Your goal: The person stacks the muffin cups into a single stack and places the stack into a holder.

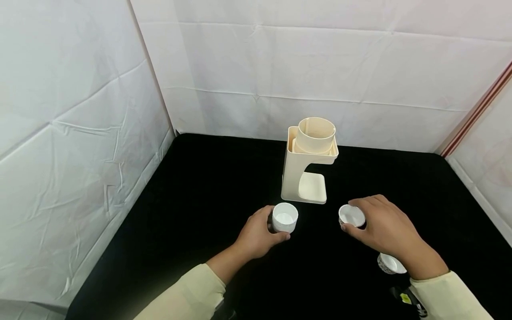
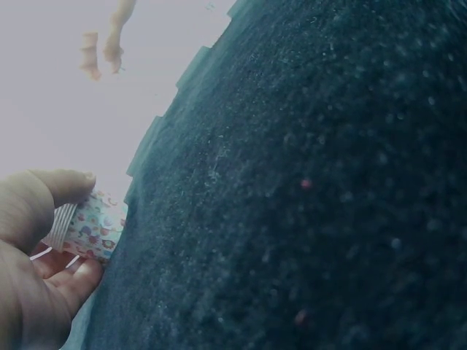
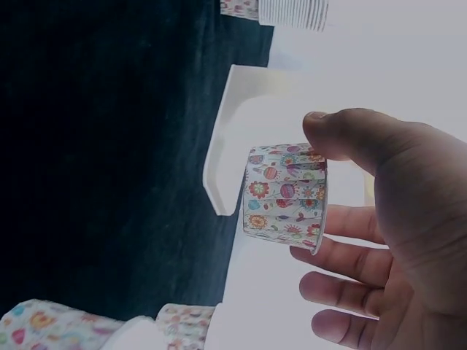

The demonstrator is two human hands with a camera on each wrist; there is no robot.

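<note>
- In the lower middle of the head view, the left hand (image 1: 256, 233) curled round a stack of paper cups (image 1: 285, 218) standing on the black table (image 1: 192, 200), thumb on the near side and fingers behind.
- The left wrist view showed the thumb and fingers (image 2: 69, 284) pinching the flowered cup wall (image 2: 91, 226) at the lower left of the frame.
- To the right of centre in the head view, the right hand (image 1: 386, 229) held a single paper cup (image 1: 352, 215), just in front of the cream stand.
- The right wrist view showed that cup (image 3: 284, 197) on its side in the frame, thumb on its rim edge, one finger (image 3: 350, 222) under it; the lower fingers were spread and loosely bent, touching nothing.
- The cream stand (image 1: 308, 162) stood at the centre of the head view, behind and between the two hands, a round tube set in its top.
- Another small cup (image 1: 390, 264) lay at the lower right, partly hidden by the right wrist.
- White sheet walls (image 1: 80, 133) closed in the table.
</note>
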